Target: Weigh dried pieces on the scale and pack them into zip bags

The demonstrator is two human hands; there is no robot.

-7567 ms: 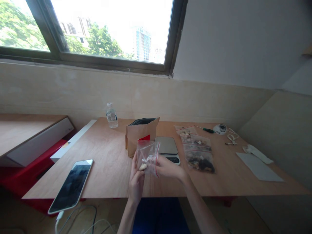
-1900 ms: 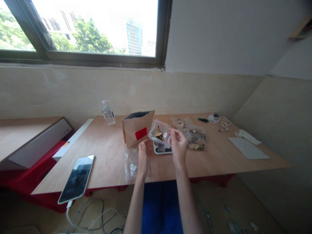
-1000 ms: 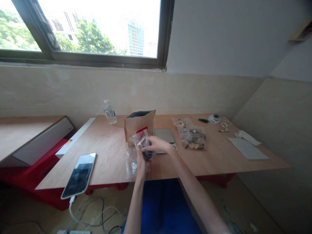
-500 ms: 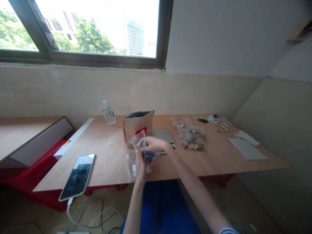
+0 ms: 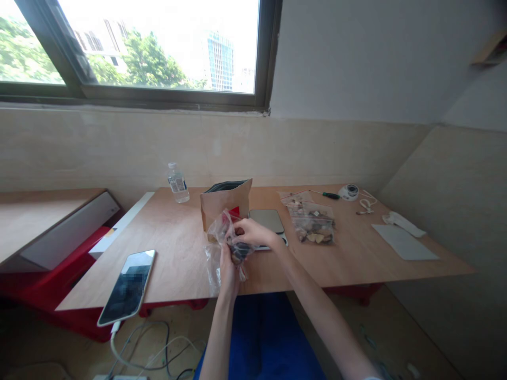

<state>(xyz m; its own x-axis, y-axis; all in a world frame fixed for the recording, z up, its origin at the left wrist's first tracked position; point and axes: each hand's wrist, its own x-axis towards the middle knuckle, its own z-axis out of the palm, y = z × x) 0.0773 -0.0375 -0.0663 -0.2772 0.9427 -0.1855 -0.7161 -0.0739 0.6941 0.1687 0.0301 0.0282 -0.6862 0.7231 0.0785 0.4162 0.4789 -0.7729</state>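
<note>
A clear plastic bag with dark pieces inside hangs just above the near part of the table. From below, my left hand is wrapped round it. My right hand comes in from the right, its bent fingers closed on the bag's upper part; the fingertips are partly hidden by the film. Right behind the bag stands a brown paper pouch with its top open and a red patch on its front. A flat kitchen scale lies partly behind my right hand.
Zip bags of mixed pieces lie right of the scale. Beyond are a green-handled screwdriver, a dome camera with a white cable, and white paper. On the left are a water bottle and a phone on a charging cable.
The fingers of my right hand have shifted slightly on the plastic bag, and the dark pieces show more clearly. My left hand keeps its hold.
</note>
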